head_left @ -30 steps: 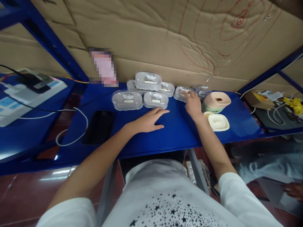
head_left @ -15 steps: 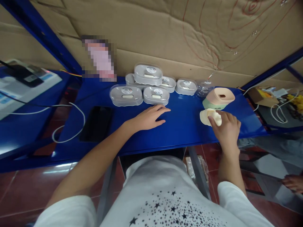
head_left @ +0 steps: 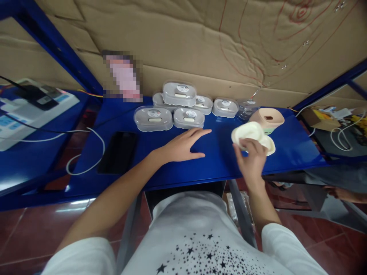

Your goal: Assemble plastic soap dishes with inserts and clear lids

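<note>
My right hand (head_left: pixel 252 154) pinches the near edge of a shallow cream oval dish (head_left: pixel 248 131), tilted above the table. Partly behind that hand lies another cream piece (head_left: pixel 269 144); I cannot tell its full shape. A peach and green box (head_left: pixel 268 117) with a slot in its top stands just beyond. Over the blue tabletop (head_left: pixel 218 164), my left hand (head_left: pixel 186 147) is open, thumb and fingers apart, holding nothing. In front of it sit several clear oval covers with white tabs and round labels, the nearest being one clear cover (head_left: pixel 189 117).
A dark phone (head_left: pixel 117 152) lies left of my left forearm, beside a white cable (head_left: pixel 103 147). At far left is a white power strip (head_left: pixel 37 114). Cardboard (head_left: pixel 183 42) walls the back. Another person's hand (head_left: pixel 341 193) shows at right, beyond the table edge.
The right hand has moved left with the cream dish, whose hollow side now shows. A second cream piece is visible behind the hand. My left hand has shifted slightly, its thumb and fingers wider apart.
</note>
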`<state>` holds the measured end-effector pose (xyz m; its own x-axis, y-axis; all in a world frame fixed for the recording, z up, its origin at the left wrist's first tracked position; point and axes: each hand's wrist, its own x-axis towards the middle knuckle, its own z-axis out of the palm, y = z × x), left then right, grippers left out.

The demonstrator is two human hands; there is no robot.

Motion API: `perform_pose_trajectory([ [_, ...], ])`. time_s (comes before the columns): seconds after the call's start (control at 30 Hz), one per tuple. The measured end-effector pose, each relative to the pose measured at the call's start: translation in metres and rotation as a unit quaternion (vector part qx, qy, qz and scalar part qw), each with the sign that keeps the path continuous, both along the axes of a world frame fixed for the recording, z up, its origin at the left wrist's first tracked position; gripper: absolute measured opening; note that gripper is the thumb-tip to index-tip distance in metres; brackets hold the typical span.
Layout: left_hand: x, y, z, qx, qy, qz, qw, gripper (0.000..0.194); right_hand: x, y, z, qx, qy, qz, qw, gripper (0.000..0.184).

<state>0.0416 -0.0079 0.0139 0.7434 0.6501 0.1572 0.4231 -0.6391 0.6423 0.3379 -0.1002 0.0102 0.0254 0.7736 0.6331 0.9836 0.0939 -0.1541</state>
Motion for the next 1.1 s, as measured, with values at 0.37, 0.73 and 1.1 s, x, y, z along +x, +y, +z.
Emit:
perform_pose_trajectory([
  [0.37, 0.002, 0.001, -0.011, 0.101, 0.083, 0.004, 0.991, 0.081, -0.023, 0.031, 0.001, -0.164, 0.016, 0.315, 0.934, 0.044],
  [0.73, -0.003, 0.005, -0.011, 0.124, 0.146, 0.02, 0.981, 0.065, 0.137, 0.092, 0.038, -0.161, -0.022, -0.057, 0.985, 0.044],
  [1.1, -0.005, 0.014, -0.011, 0.038, 0.101, 0.031, 0.994, 0.099, 0.035, 0.047, 0.028, -0.014, -0.052, 0.017, 0.998, 0.039],
])
